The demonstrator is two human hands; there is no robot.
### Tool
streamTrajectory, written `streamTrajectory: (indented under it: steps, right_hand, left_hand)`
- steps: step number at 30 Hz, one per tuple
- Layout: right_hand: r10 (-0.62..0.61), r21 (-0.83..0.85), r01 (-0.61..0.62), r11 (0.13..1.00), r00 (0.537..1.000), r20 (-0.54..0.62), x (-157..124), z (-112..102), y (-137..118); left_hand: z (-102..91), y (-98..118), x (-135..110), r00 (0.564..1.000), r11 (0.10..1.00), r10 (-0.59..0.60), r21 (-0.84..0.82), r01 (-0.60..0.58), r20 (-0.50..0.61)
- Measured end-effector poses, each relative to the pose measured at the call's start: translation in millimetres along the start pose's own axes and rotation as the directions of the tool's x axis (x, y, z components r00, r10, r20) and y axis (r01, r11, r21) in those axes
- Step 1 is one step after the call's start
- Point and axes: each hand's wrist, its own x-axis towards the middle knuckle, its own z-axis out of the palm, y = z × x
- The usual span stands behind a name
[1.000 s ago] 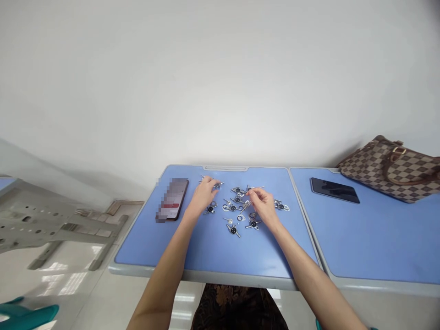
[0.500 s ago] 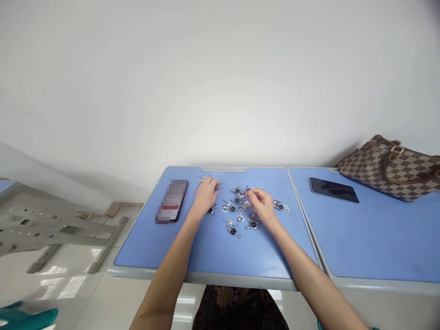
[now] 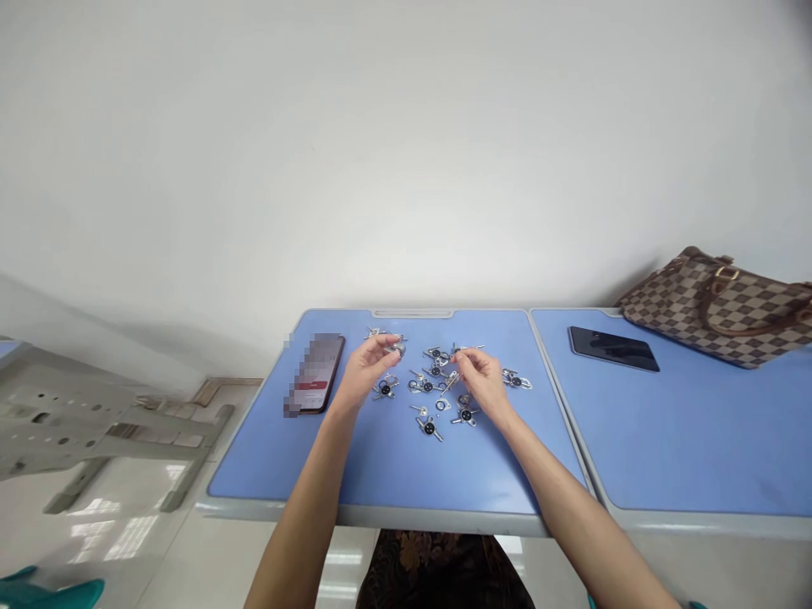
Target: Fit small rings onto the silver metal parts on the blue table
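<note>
My left hand (image 3: 368, 364) pinches a small silvery metal part (image 3: 398, 348) between thumb and fingertips, just above the blue desk (image 3: 381, 465). My right hand (image 3: 480, 377) is closed in a pinch by the middle of the scattered parts; what its fingertips hold is too small to make out. Several small metal pieces with round black hubs and silver arms lie about, one (image 3: 430, 428) nearest the desk's front and another (image 3: 385, 388) below my left hand. A loose silvery ring-like piece (image 3: 441, 406) and a small key-shaped piece (image 3: 421, 410) lie between them.
A phone (image 3: 322, 372) with a lit screen lies to the left of the parts. On the adjoining desk are a dark phone (image 3: 614, 348) and a brown checked handbag (image 3: 716, 309). A white wall (image 3: 406, 169) stands behind both desks.
My left hand has drawn back slightly toward me and turned, bringing the metal part into view between its fingertips. My right hand has stayed nearly in place, still pinched.
</note>
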Motion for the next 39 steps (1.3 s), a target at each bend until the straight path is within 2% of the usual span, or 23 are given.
streamTrajectory:
  steps: [3,7,9,11,14,17,23,27,31,34,39]
  right_hand:
    - [0.0,-0.006,0.0,1.0,1.0,0.001,-1,0,0]
    - [0.003,-0.005,-0.003,1.0,1.0,0.016,-2,0,1]
    - [-0.004,-0.009,0.004,1.0,1.0,0.021,-2,0,2]
    - [-0.01,-0.015,0.011,1.0,0.999,0.037,-3,1,4]
    - [-0.03,-0.03,0.033,0.999,0.996,0.078,-6,3,3]
    - [-0.054,-0.049,0.061,0.997,0.99,0.131,-11,5,0]
    - [-0.089,-0.069,0.114,0.991,0.951,0.296,-22,10,-3]
    - [-0.077,-0.075,0.107,0.991,0.943,0.323,-23,12,0]
    - [-0.061,-0.071,0.089,0.994,0.944,0.325,-24,13,1]
    - [-0.071,-0.093,0.112,0.989,0.932,0.356,-28,16,-1]
    - [-0.154,-0.138,0.238,0.961,0.881,0.447,-40,23,-3]
  left_hand:
    - [-2.0,4,-23,0.993,0.974,-0.109,-0.196,0.117,0.051]
    - [-7.5,6,-62,0.979,0.961,-0.166,-0.205,0.188,0.119]
    - [-11.9,10,-79,0.961,0.973,-0.184,-0.1,0.208,0.207]
    - [-15.5,16,-92,0.923,0.973,-0.23,0.098,0.209,0.308]
    - [-15.3,21,-102,0.887,0.92,-0.255,0.378,0.099,0.386]
    - [-8.3,19,-103,0.876,0.865,-0.23,0.502,-0.016,0.424]
    - [2.6,10,-104,0.898,0.825,-0.175,0.558,-0.09,0.403]
    - [4.1,3,-110,0.939,0.807,-0.148,0.586,-0.066,0.311]
    - [9.3,-10,-118,0.978,0.786,-0.049,0.613,-0.088,0.203]
    - [13.6,-20,-121,0.985,0.763,0.031,0.633,-0.134,0.17]
    - [14.6,-24,-120,0.974,0.768,0.077,0.611,-0.193,0.211]
